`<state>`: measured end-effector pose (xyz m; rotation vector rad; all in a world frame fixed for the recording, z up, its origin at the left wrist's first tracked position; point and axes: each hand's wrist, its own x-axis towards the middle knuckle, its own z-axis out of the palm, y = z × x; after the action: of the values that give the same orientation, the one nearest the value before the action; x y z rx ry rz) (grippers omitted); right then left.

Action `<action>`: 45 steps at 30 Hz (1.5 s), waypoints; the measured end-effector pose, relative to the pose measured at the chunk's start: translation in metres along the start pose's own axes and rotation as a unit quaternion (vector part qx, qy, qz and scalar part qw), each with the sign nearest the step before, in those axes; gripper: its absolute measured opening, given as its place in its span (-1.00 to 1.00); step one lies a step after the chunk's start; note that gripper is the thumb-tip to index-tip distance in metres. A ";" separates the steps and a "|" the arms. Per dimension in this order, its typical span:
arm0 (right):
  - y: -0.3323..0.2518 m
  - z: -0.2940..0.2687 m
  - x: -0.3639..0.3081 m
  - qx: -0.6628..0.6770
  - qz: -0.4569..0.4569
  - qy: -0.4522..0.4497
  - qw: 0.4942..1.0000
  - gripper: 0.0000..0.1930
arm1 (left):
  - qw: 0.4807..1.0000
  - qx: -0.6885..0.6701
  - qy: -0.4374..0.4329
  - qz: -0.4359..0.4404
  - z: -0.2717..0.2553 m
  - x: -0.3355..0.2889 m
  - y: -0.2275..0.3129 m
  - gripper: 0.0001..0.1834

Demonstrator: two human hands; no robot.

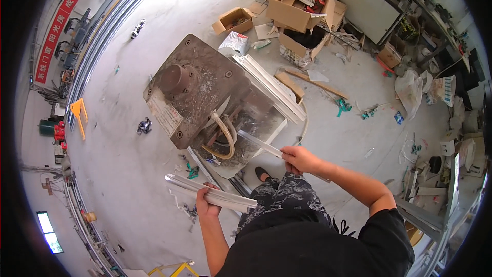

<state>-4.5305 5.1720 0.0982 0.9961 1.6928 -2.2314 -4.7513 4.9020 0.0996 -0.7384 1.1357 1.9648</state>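
My left hand (205, 202) grips a bundle of pale aluminium strips (210, 191) held level in front of my waist. My right hand (299, 158) pinches the near end of one thin aluminium strip (259, 142), whose far end reaches into the opening of a rusty, dust-covered machine (205, 90). A yellowish hose (225, 136) loops out of the machine beside that strip. More pale strips (271, 87) lie stacked along the machine's right side. My foot in a dark shoe (262, 173) stands just below the machine.
Open cardboard boxes (297, 5) and scraps litter the concrete floor at the back. Shelving with clutter (410, 15) and bags (412, 90) fill the right side. Long metal rails (107, 25) run along the left wall under a red banner. A yellow stand (78, 115) sits at left.
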 end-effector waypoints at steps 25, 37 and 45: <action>0.020 0.045 0.043 0.103 -0.026 0.109 0.988 -0.81 | 0.998 -0.057 0.030 0.004 -0.028 0.004 -0.020 -0.78; 0.028 0.047 0.041 0.094 -0.032 0.156 0.983 -0.83 | 0.995 -0.008 -0.097 0.002 0.001 0.054 0.040 -0.74; 0.032 0.050 0.042 0.089 -0.036 0.177 0.979 -0.83 | 0.990 0.058 -0.129 0.020 0.015 0.071 0.060 -0.79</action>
<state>-4.5668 5.1269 0.0547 1.4746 1.7036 -2.3978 -4.8417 4.9173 0.0798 -0.3896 1.1031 1.9432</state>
